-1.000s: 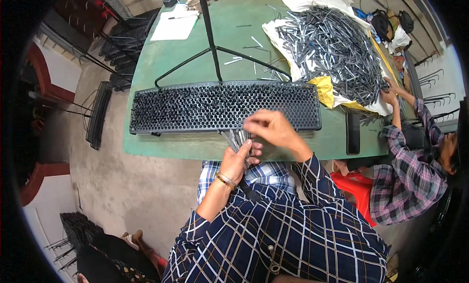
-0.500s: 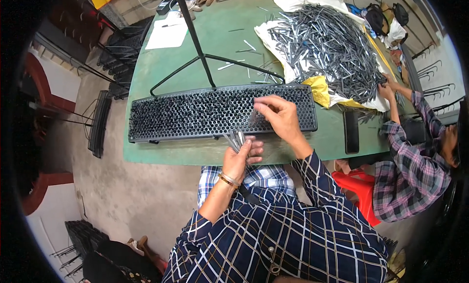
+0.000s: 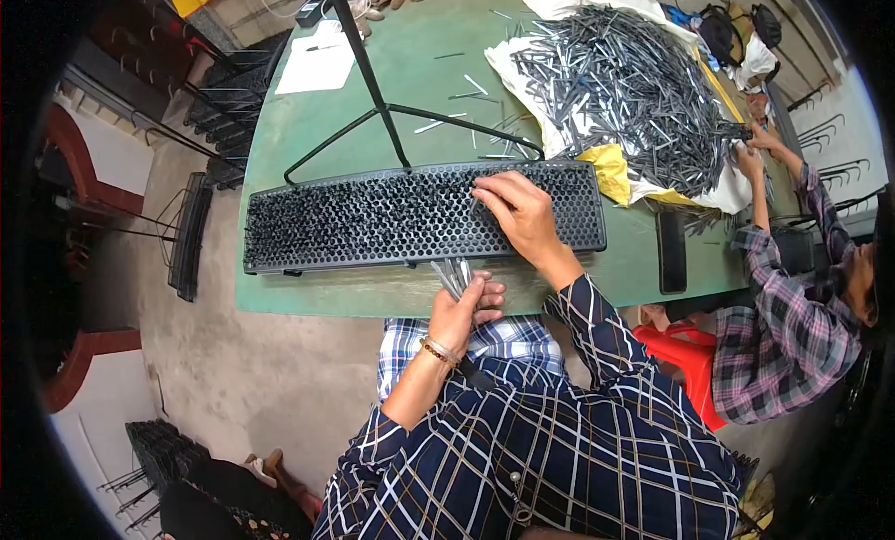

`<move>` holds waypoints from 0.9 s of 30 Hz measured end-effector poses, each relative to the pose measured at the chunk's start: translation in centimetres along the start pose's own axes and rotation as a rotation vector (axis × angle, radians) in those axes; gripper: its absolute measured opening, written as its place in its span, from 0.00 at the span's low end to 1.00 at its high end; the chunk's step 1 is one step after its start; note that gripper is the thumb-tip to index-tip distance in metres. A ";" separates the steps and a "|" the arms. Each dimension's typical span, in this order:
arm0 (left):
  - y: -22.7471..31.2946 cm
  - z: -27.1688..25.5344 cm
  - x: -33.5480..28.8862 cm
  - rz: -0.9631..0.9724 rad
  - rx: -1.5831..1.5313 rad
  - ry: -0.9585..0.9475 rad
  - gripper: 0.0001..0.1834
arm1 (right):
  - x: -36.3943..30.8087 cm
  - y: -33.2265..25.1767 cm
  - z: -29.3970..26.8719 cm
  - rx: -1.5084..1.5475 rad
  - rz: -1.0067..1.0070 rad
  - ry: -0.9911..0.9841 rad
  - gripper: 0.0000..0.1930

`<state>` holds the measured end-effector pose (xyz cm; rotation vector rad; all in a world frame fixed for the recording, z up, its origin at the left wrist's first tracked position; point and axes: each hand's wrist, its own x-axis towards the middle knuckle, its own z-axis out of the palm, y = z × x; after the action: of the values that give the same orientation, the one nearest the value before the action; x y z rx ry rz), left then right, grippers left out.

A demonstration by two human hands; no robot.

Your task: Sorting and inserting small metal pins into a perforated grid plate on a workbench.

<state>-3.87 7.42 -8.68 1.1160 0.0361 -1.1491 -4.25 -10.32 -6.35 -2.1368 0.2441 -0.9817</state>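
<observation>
A long black rack (image 3: 373, 218) with rows of round holes lies across the table in front of me. Dark strip ends poke up from many holes on its left and middle. My left hand (image 3: 463, 305), just below the rack's front edge, is closed around a bundle of thin grey metal strips (image 3: 454, 276) whose ends fan upward. Over the right-hand part of the rack, my right hand (image 3: 520, 212) pinches a thin metal strip at the holes; fingers mostly hide it. A large heap of such strips (image 3: 634, 93) spreads over white and yellow sacking at the far right.
A black frame (image 3: 378, 102) rises behind the rack. Loose strips (image 3: 475, 85) and a white paper (image 3: 315, 65) lie on the green table (image 3: 438, 74). At right, a co-worker's hands (image 3: 757, 153) touch the heap, near a black phone-like slab (image 3: 670, 253) and red stool (image 3: 685, 363).
My right hand has moved slightly left and down to the rack's holes. My left hand has shifted a little right with its bundle. The co-worker's hands have moved slightly away along the heap's edge.
</observation>
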 end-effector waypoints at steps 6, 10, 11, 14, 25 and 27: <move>-0.1 0.0 -0.1 -0.007 -0.019 -0.010 0.14 | -0.9 -0.1 0.3 -0.075 -0.018 0.116 0.06; -0.4 -0.1 -0.1 -0.008 -0.015 -0.008 0.14 | -1.5 0.0 0.5 -0.115 -0.040 0.160 0.07; -0.5 -0.2 -0.1 -0.013 -0.025 -0.011 0.14 | -1.6 -0.4 0.4 -0.115 -0.041 0.159 0.07; -0.5 -0.1 -0.1 -0.009 -0.023 -0.009 0.14 | -1.8 -1.2 0.1 -0.190 -0.099 0.050 0.07; -0.5 -0.1 -0.5 -0.030 -0.010 -0.052 0.14 | -0.9 -0.4 0.2 -0.243 -0.216 -0.043 0.08; -0.4 -0.1 -0.5 -0.029 0.000 -0.056 0.15 | -1.1 -0.1 0.3 -0.250 -0.205 -0.086 0.08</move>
<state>-4.38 7.89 -8.74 1.0860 0.0083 -1.2054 -4.76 -9.61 -7.05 -2.4653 0.1108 -1.0148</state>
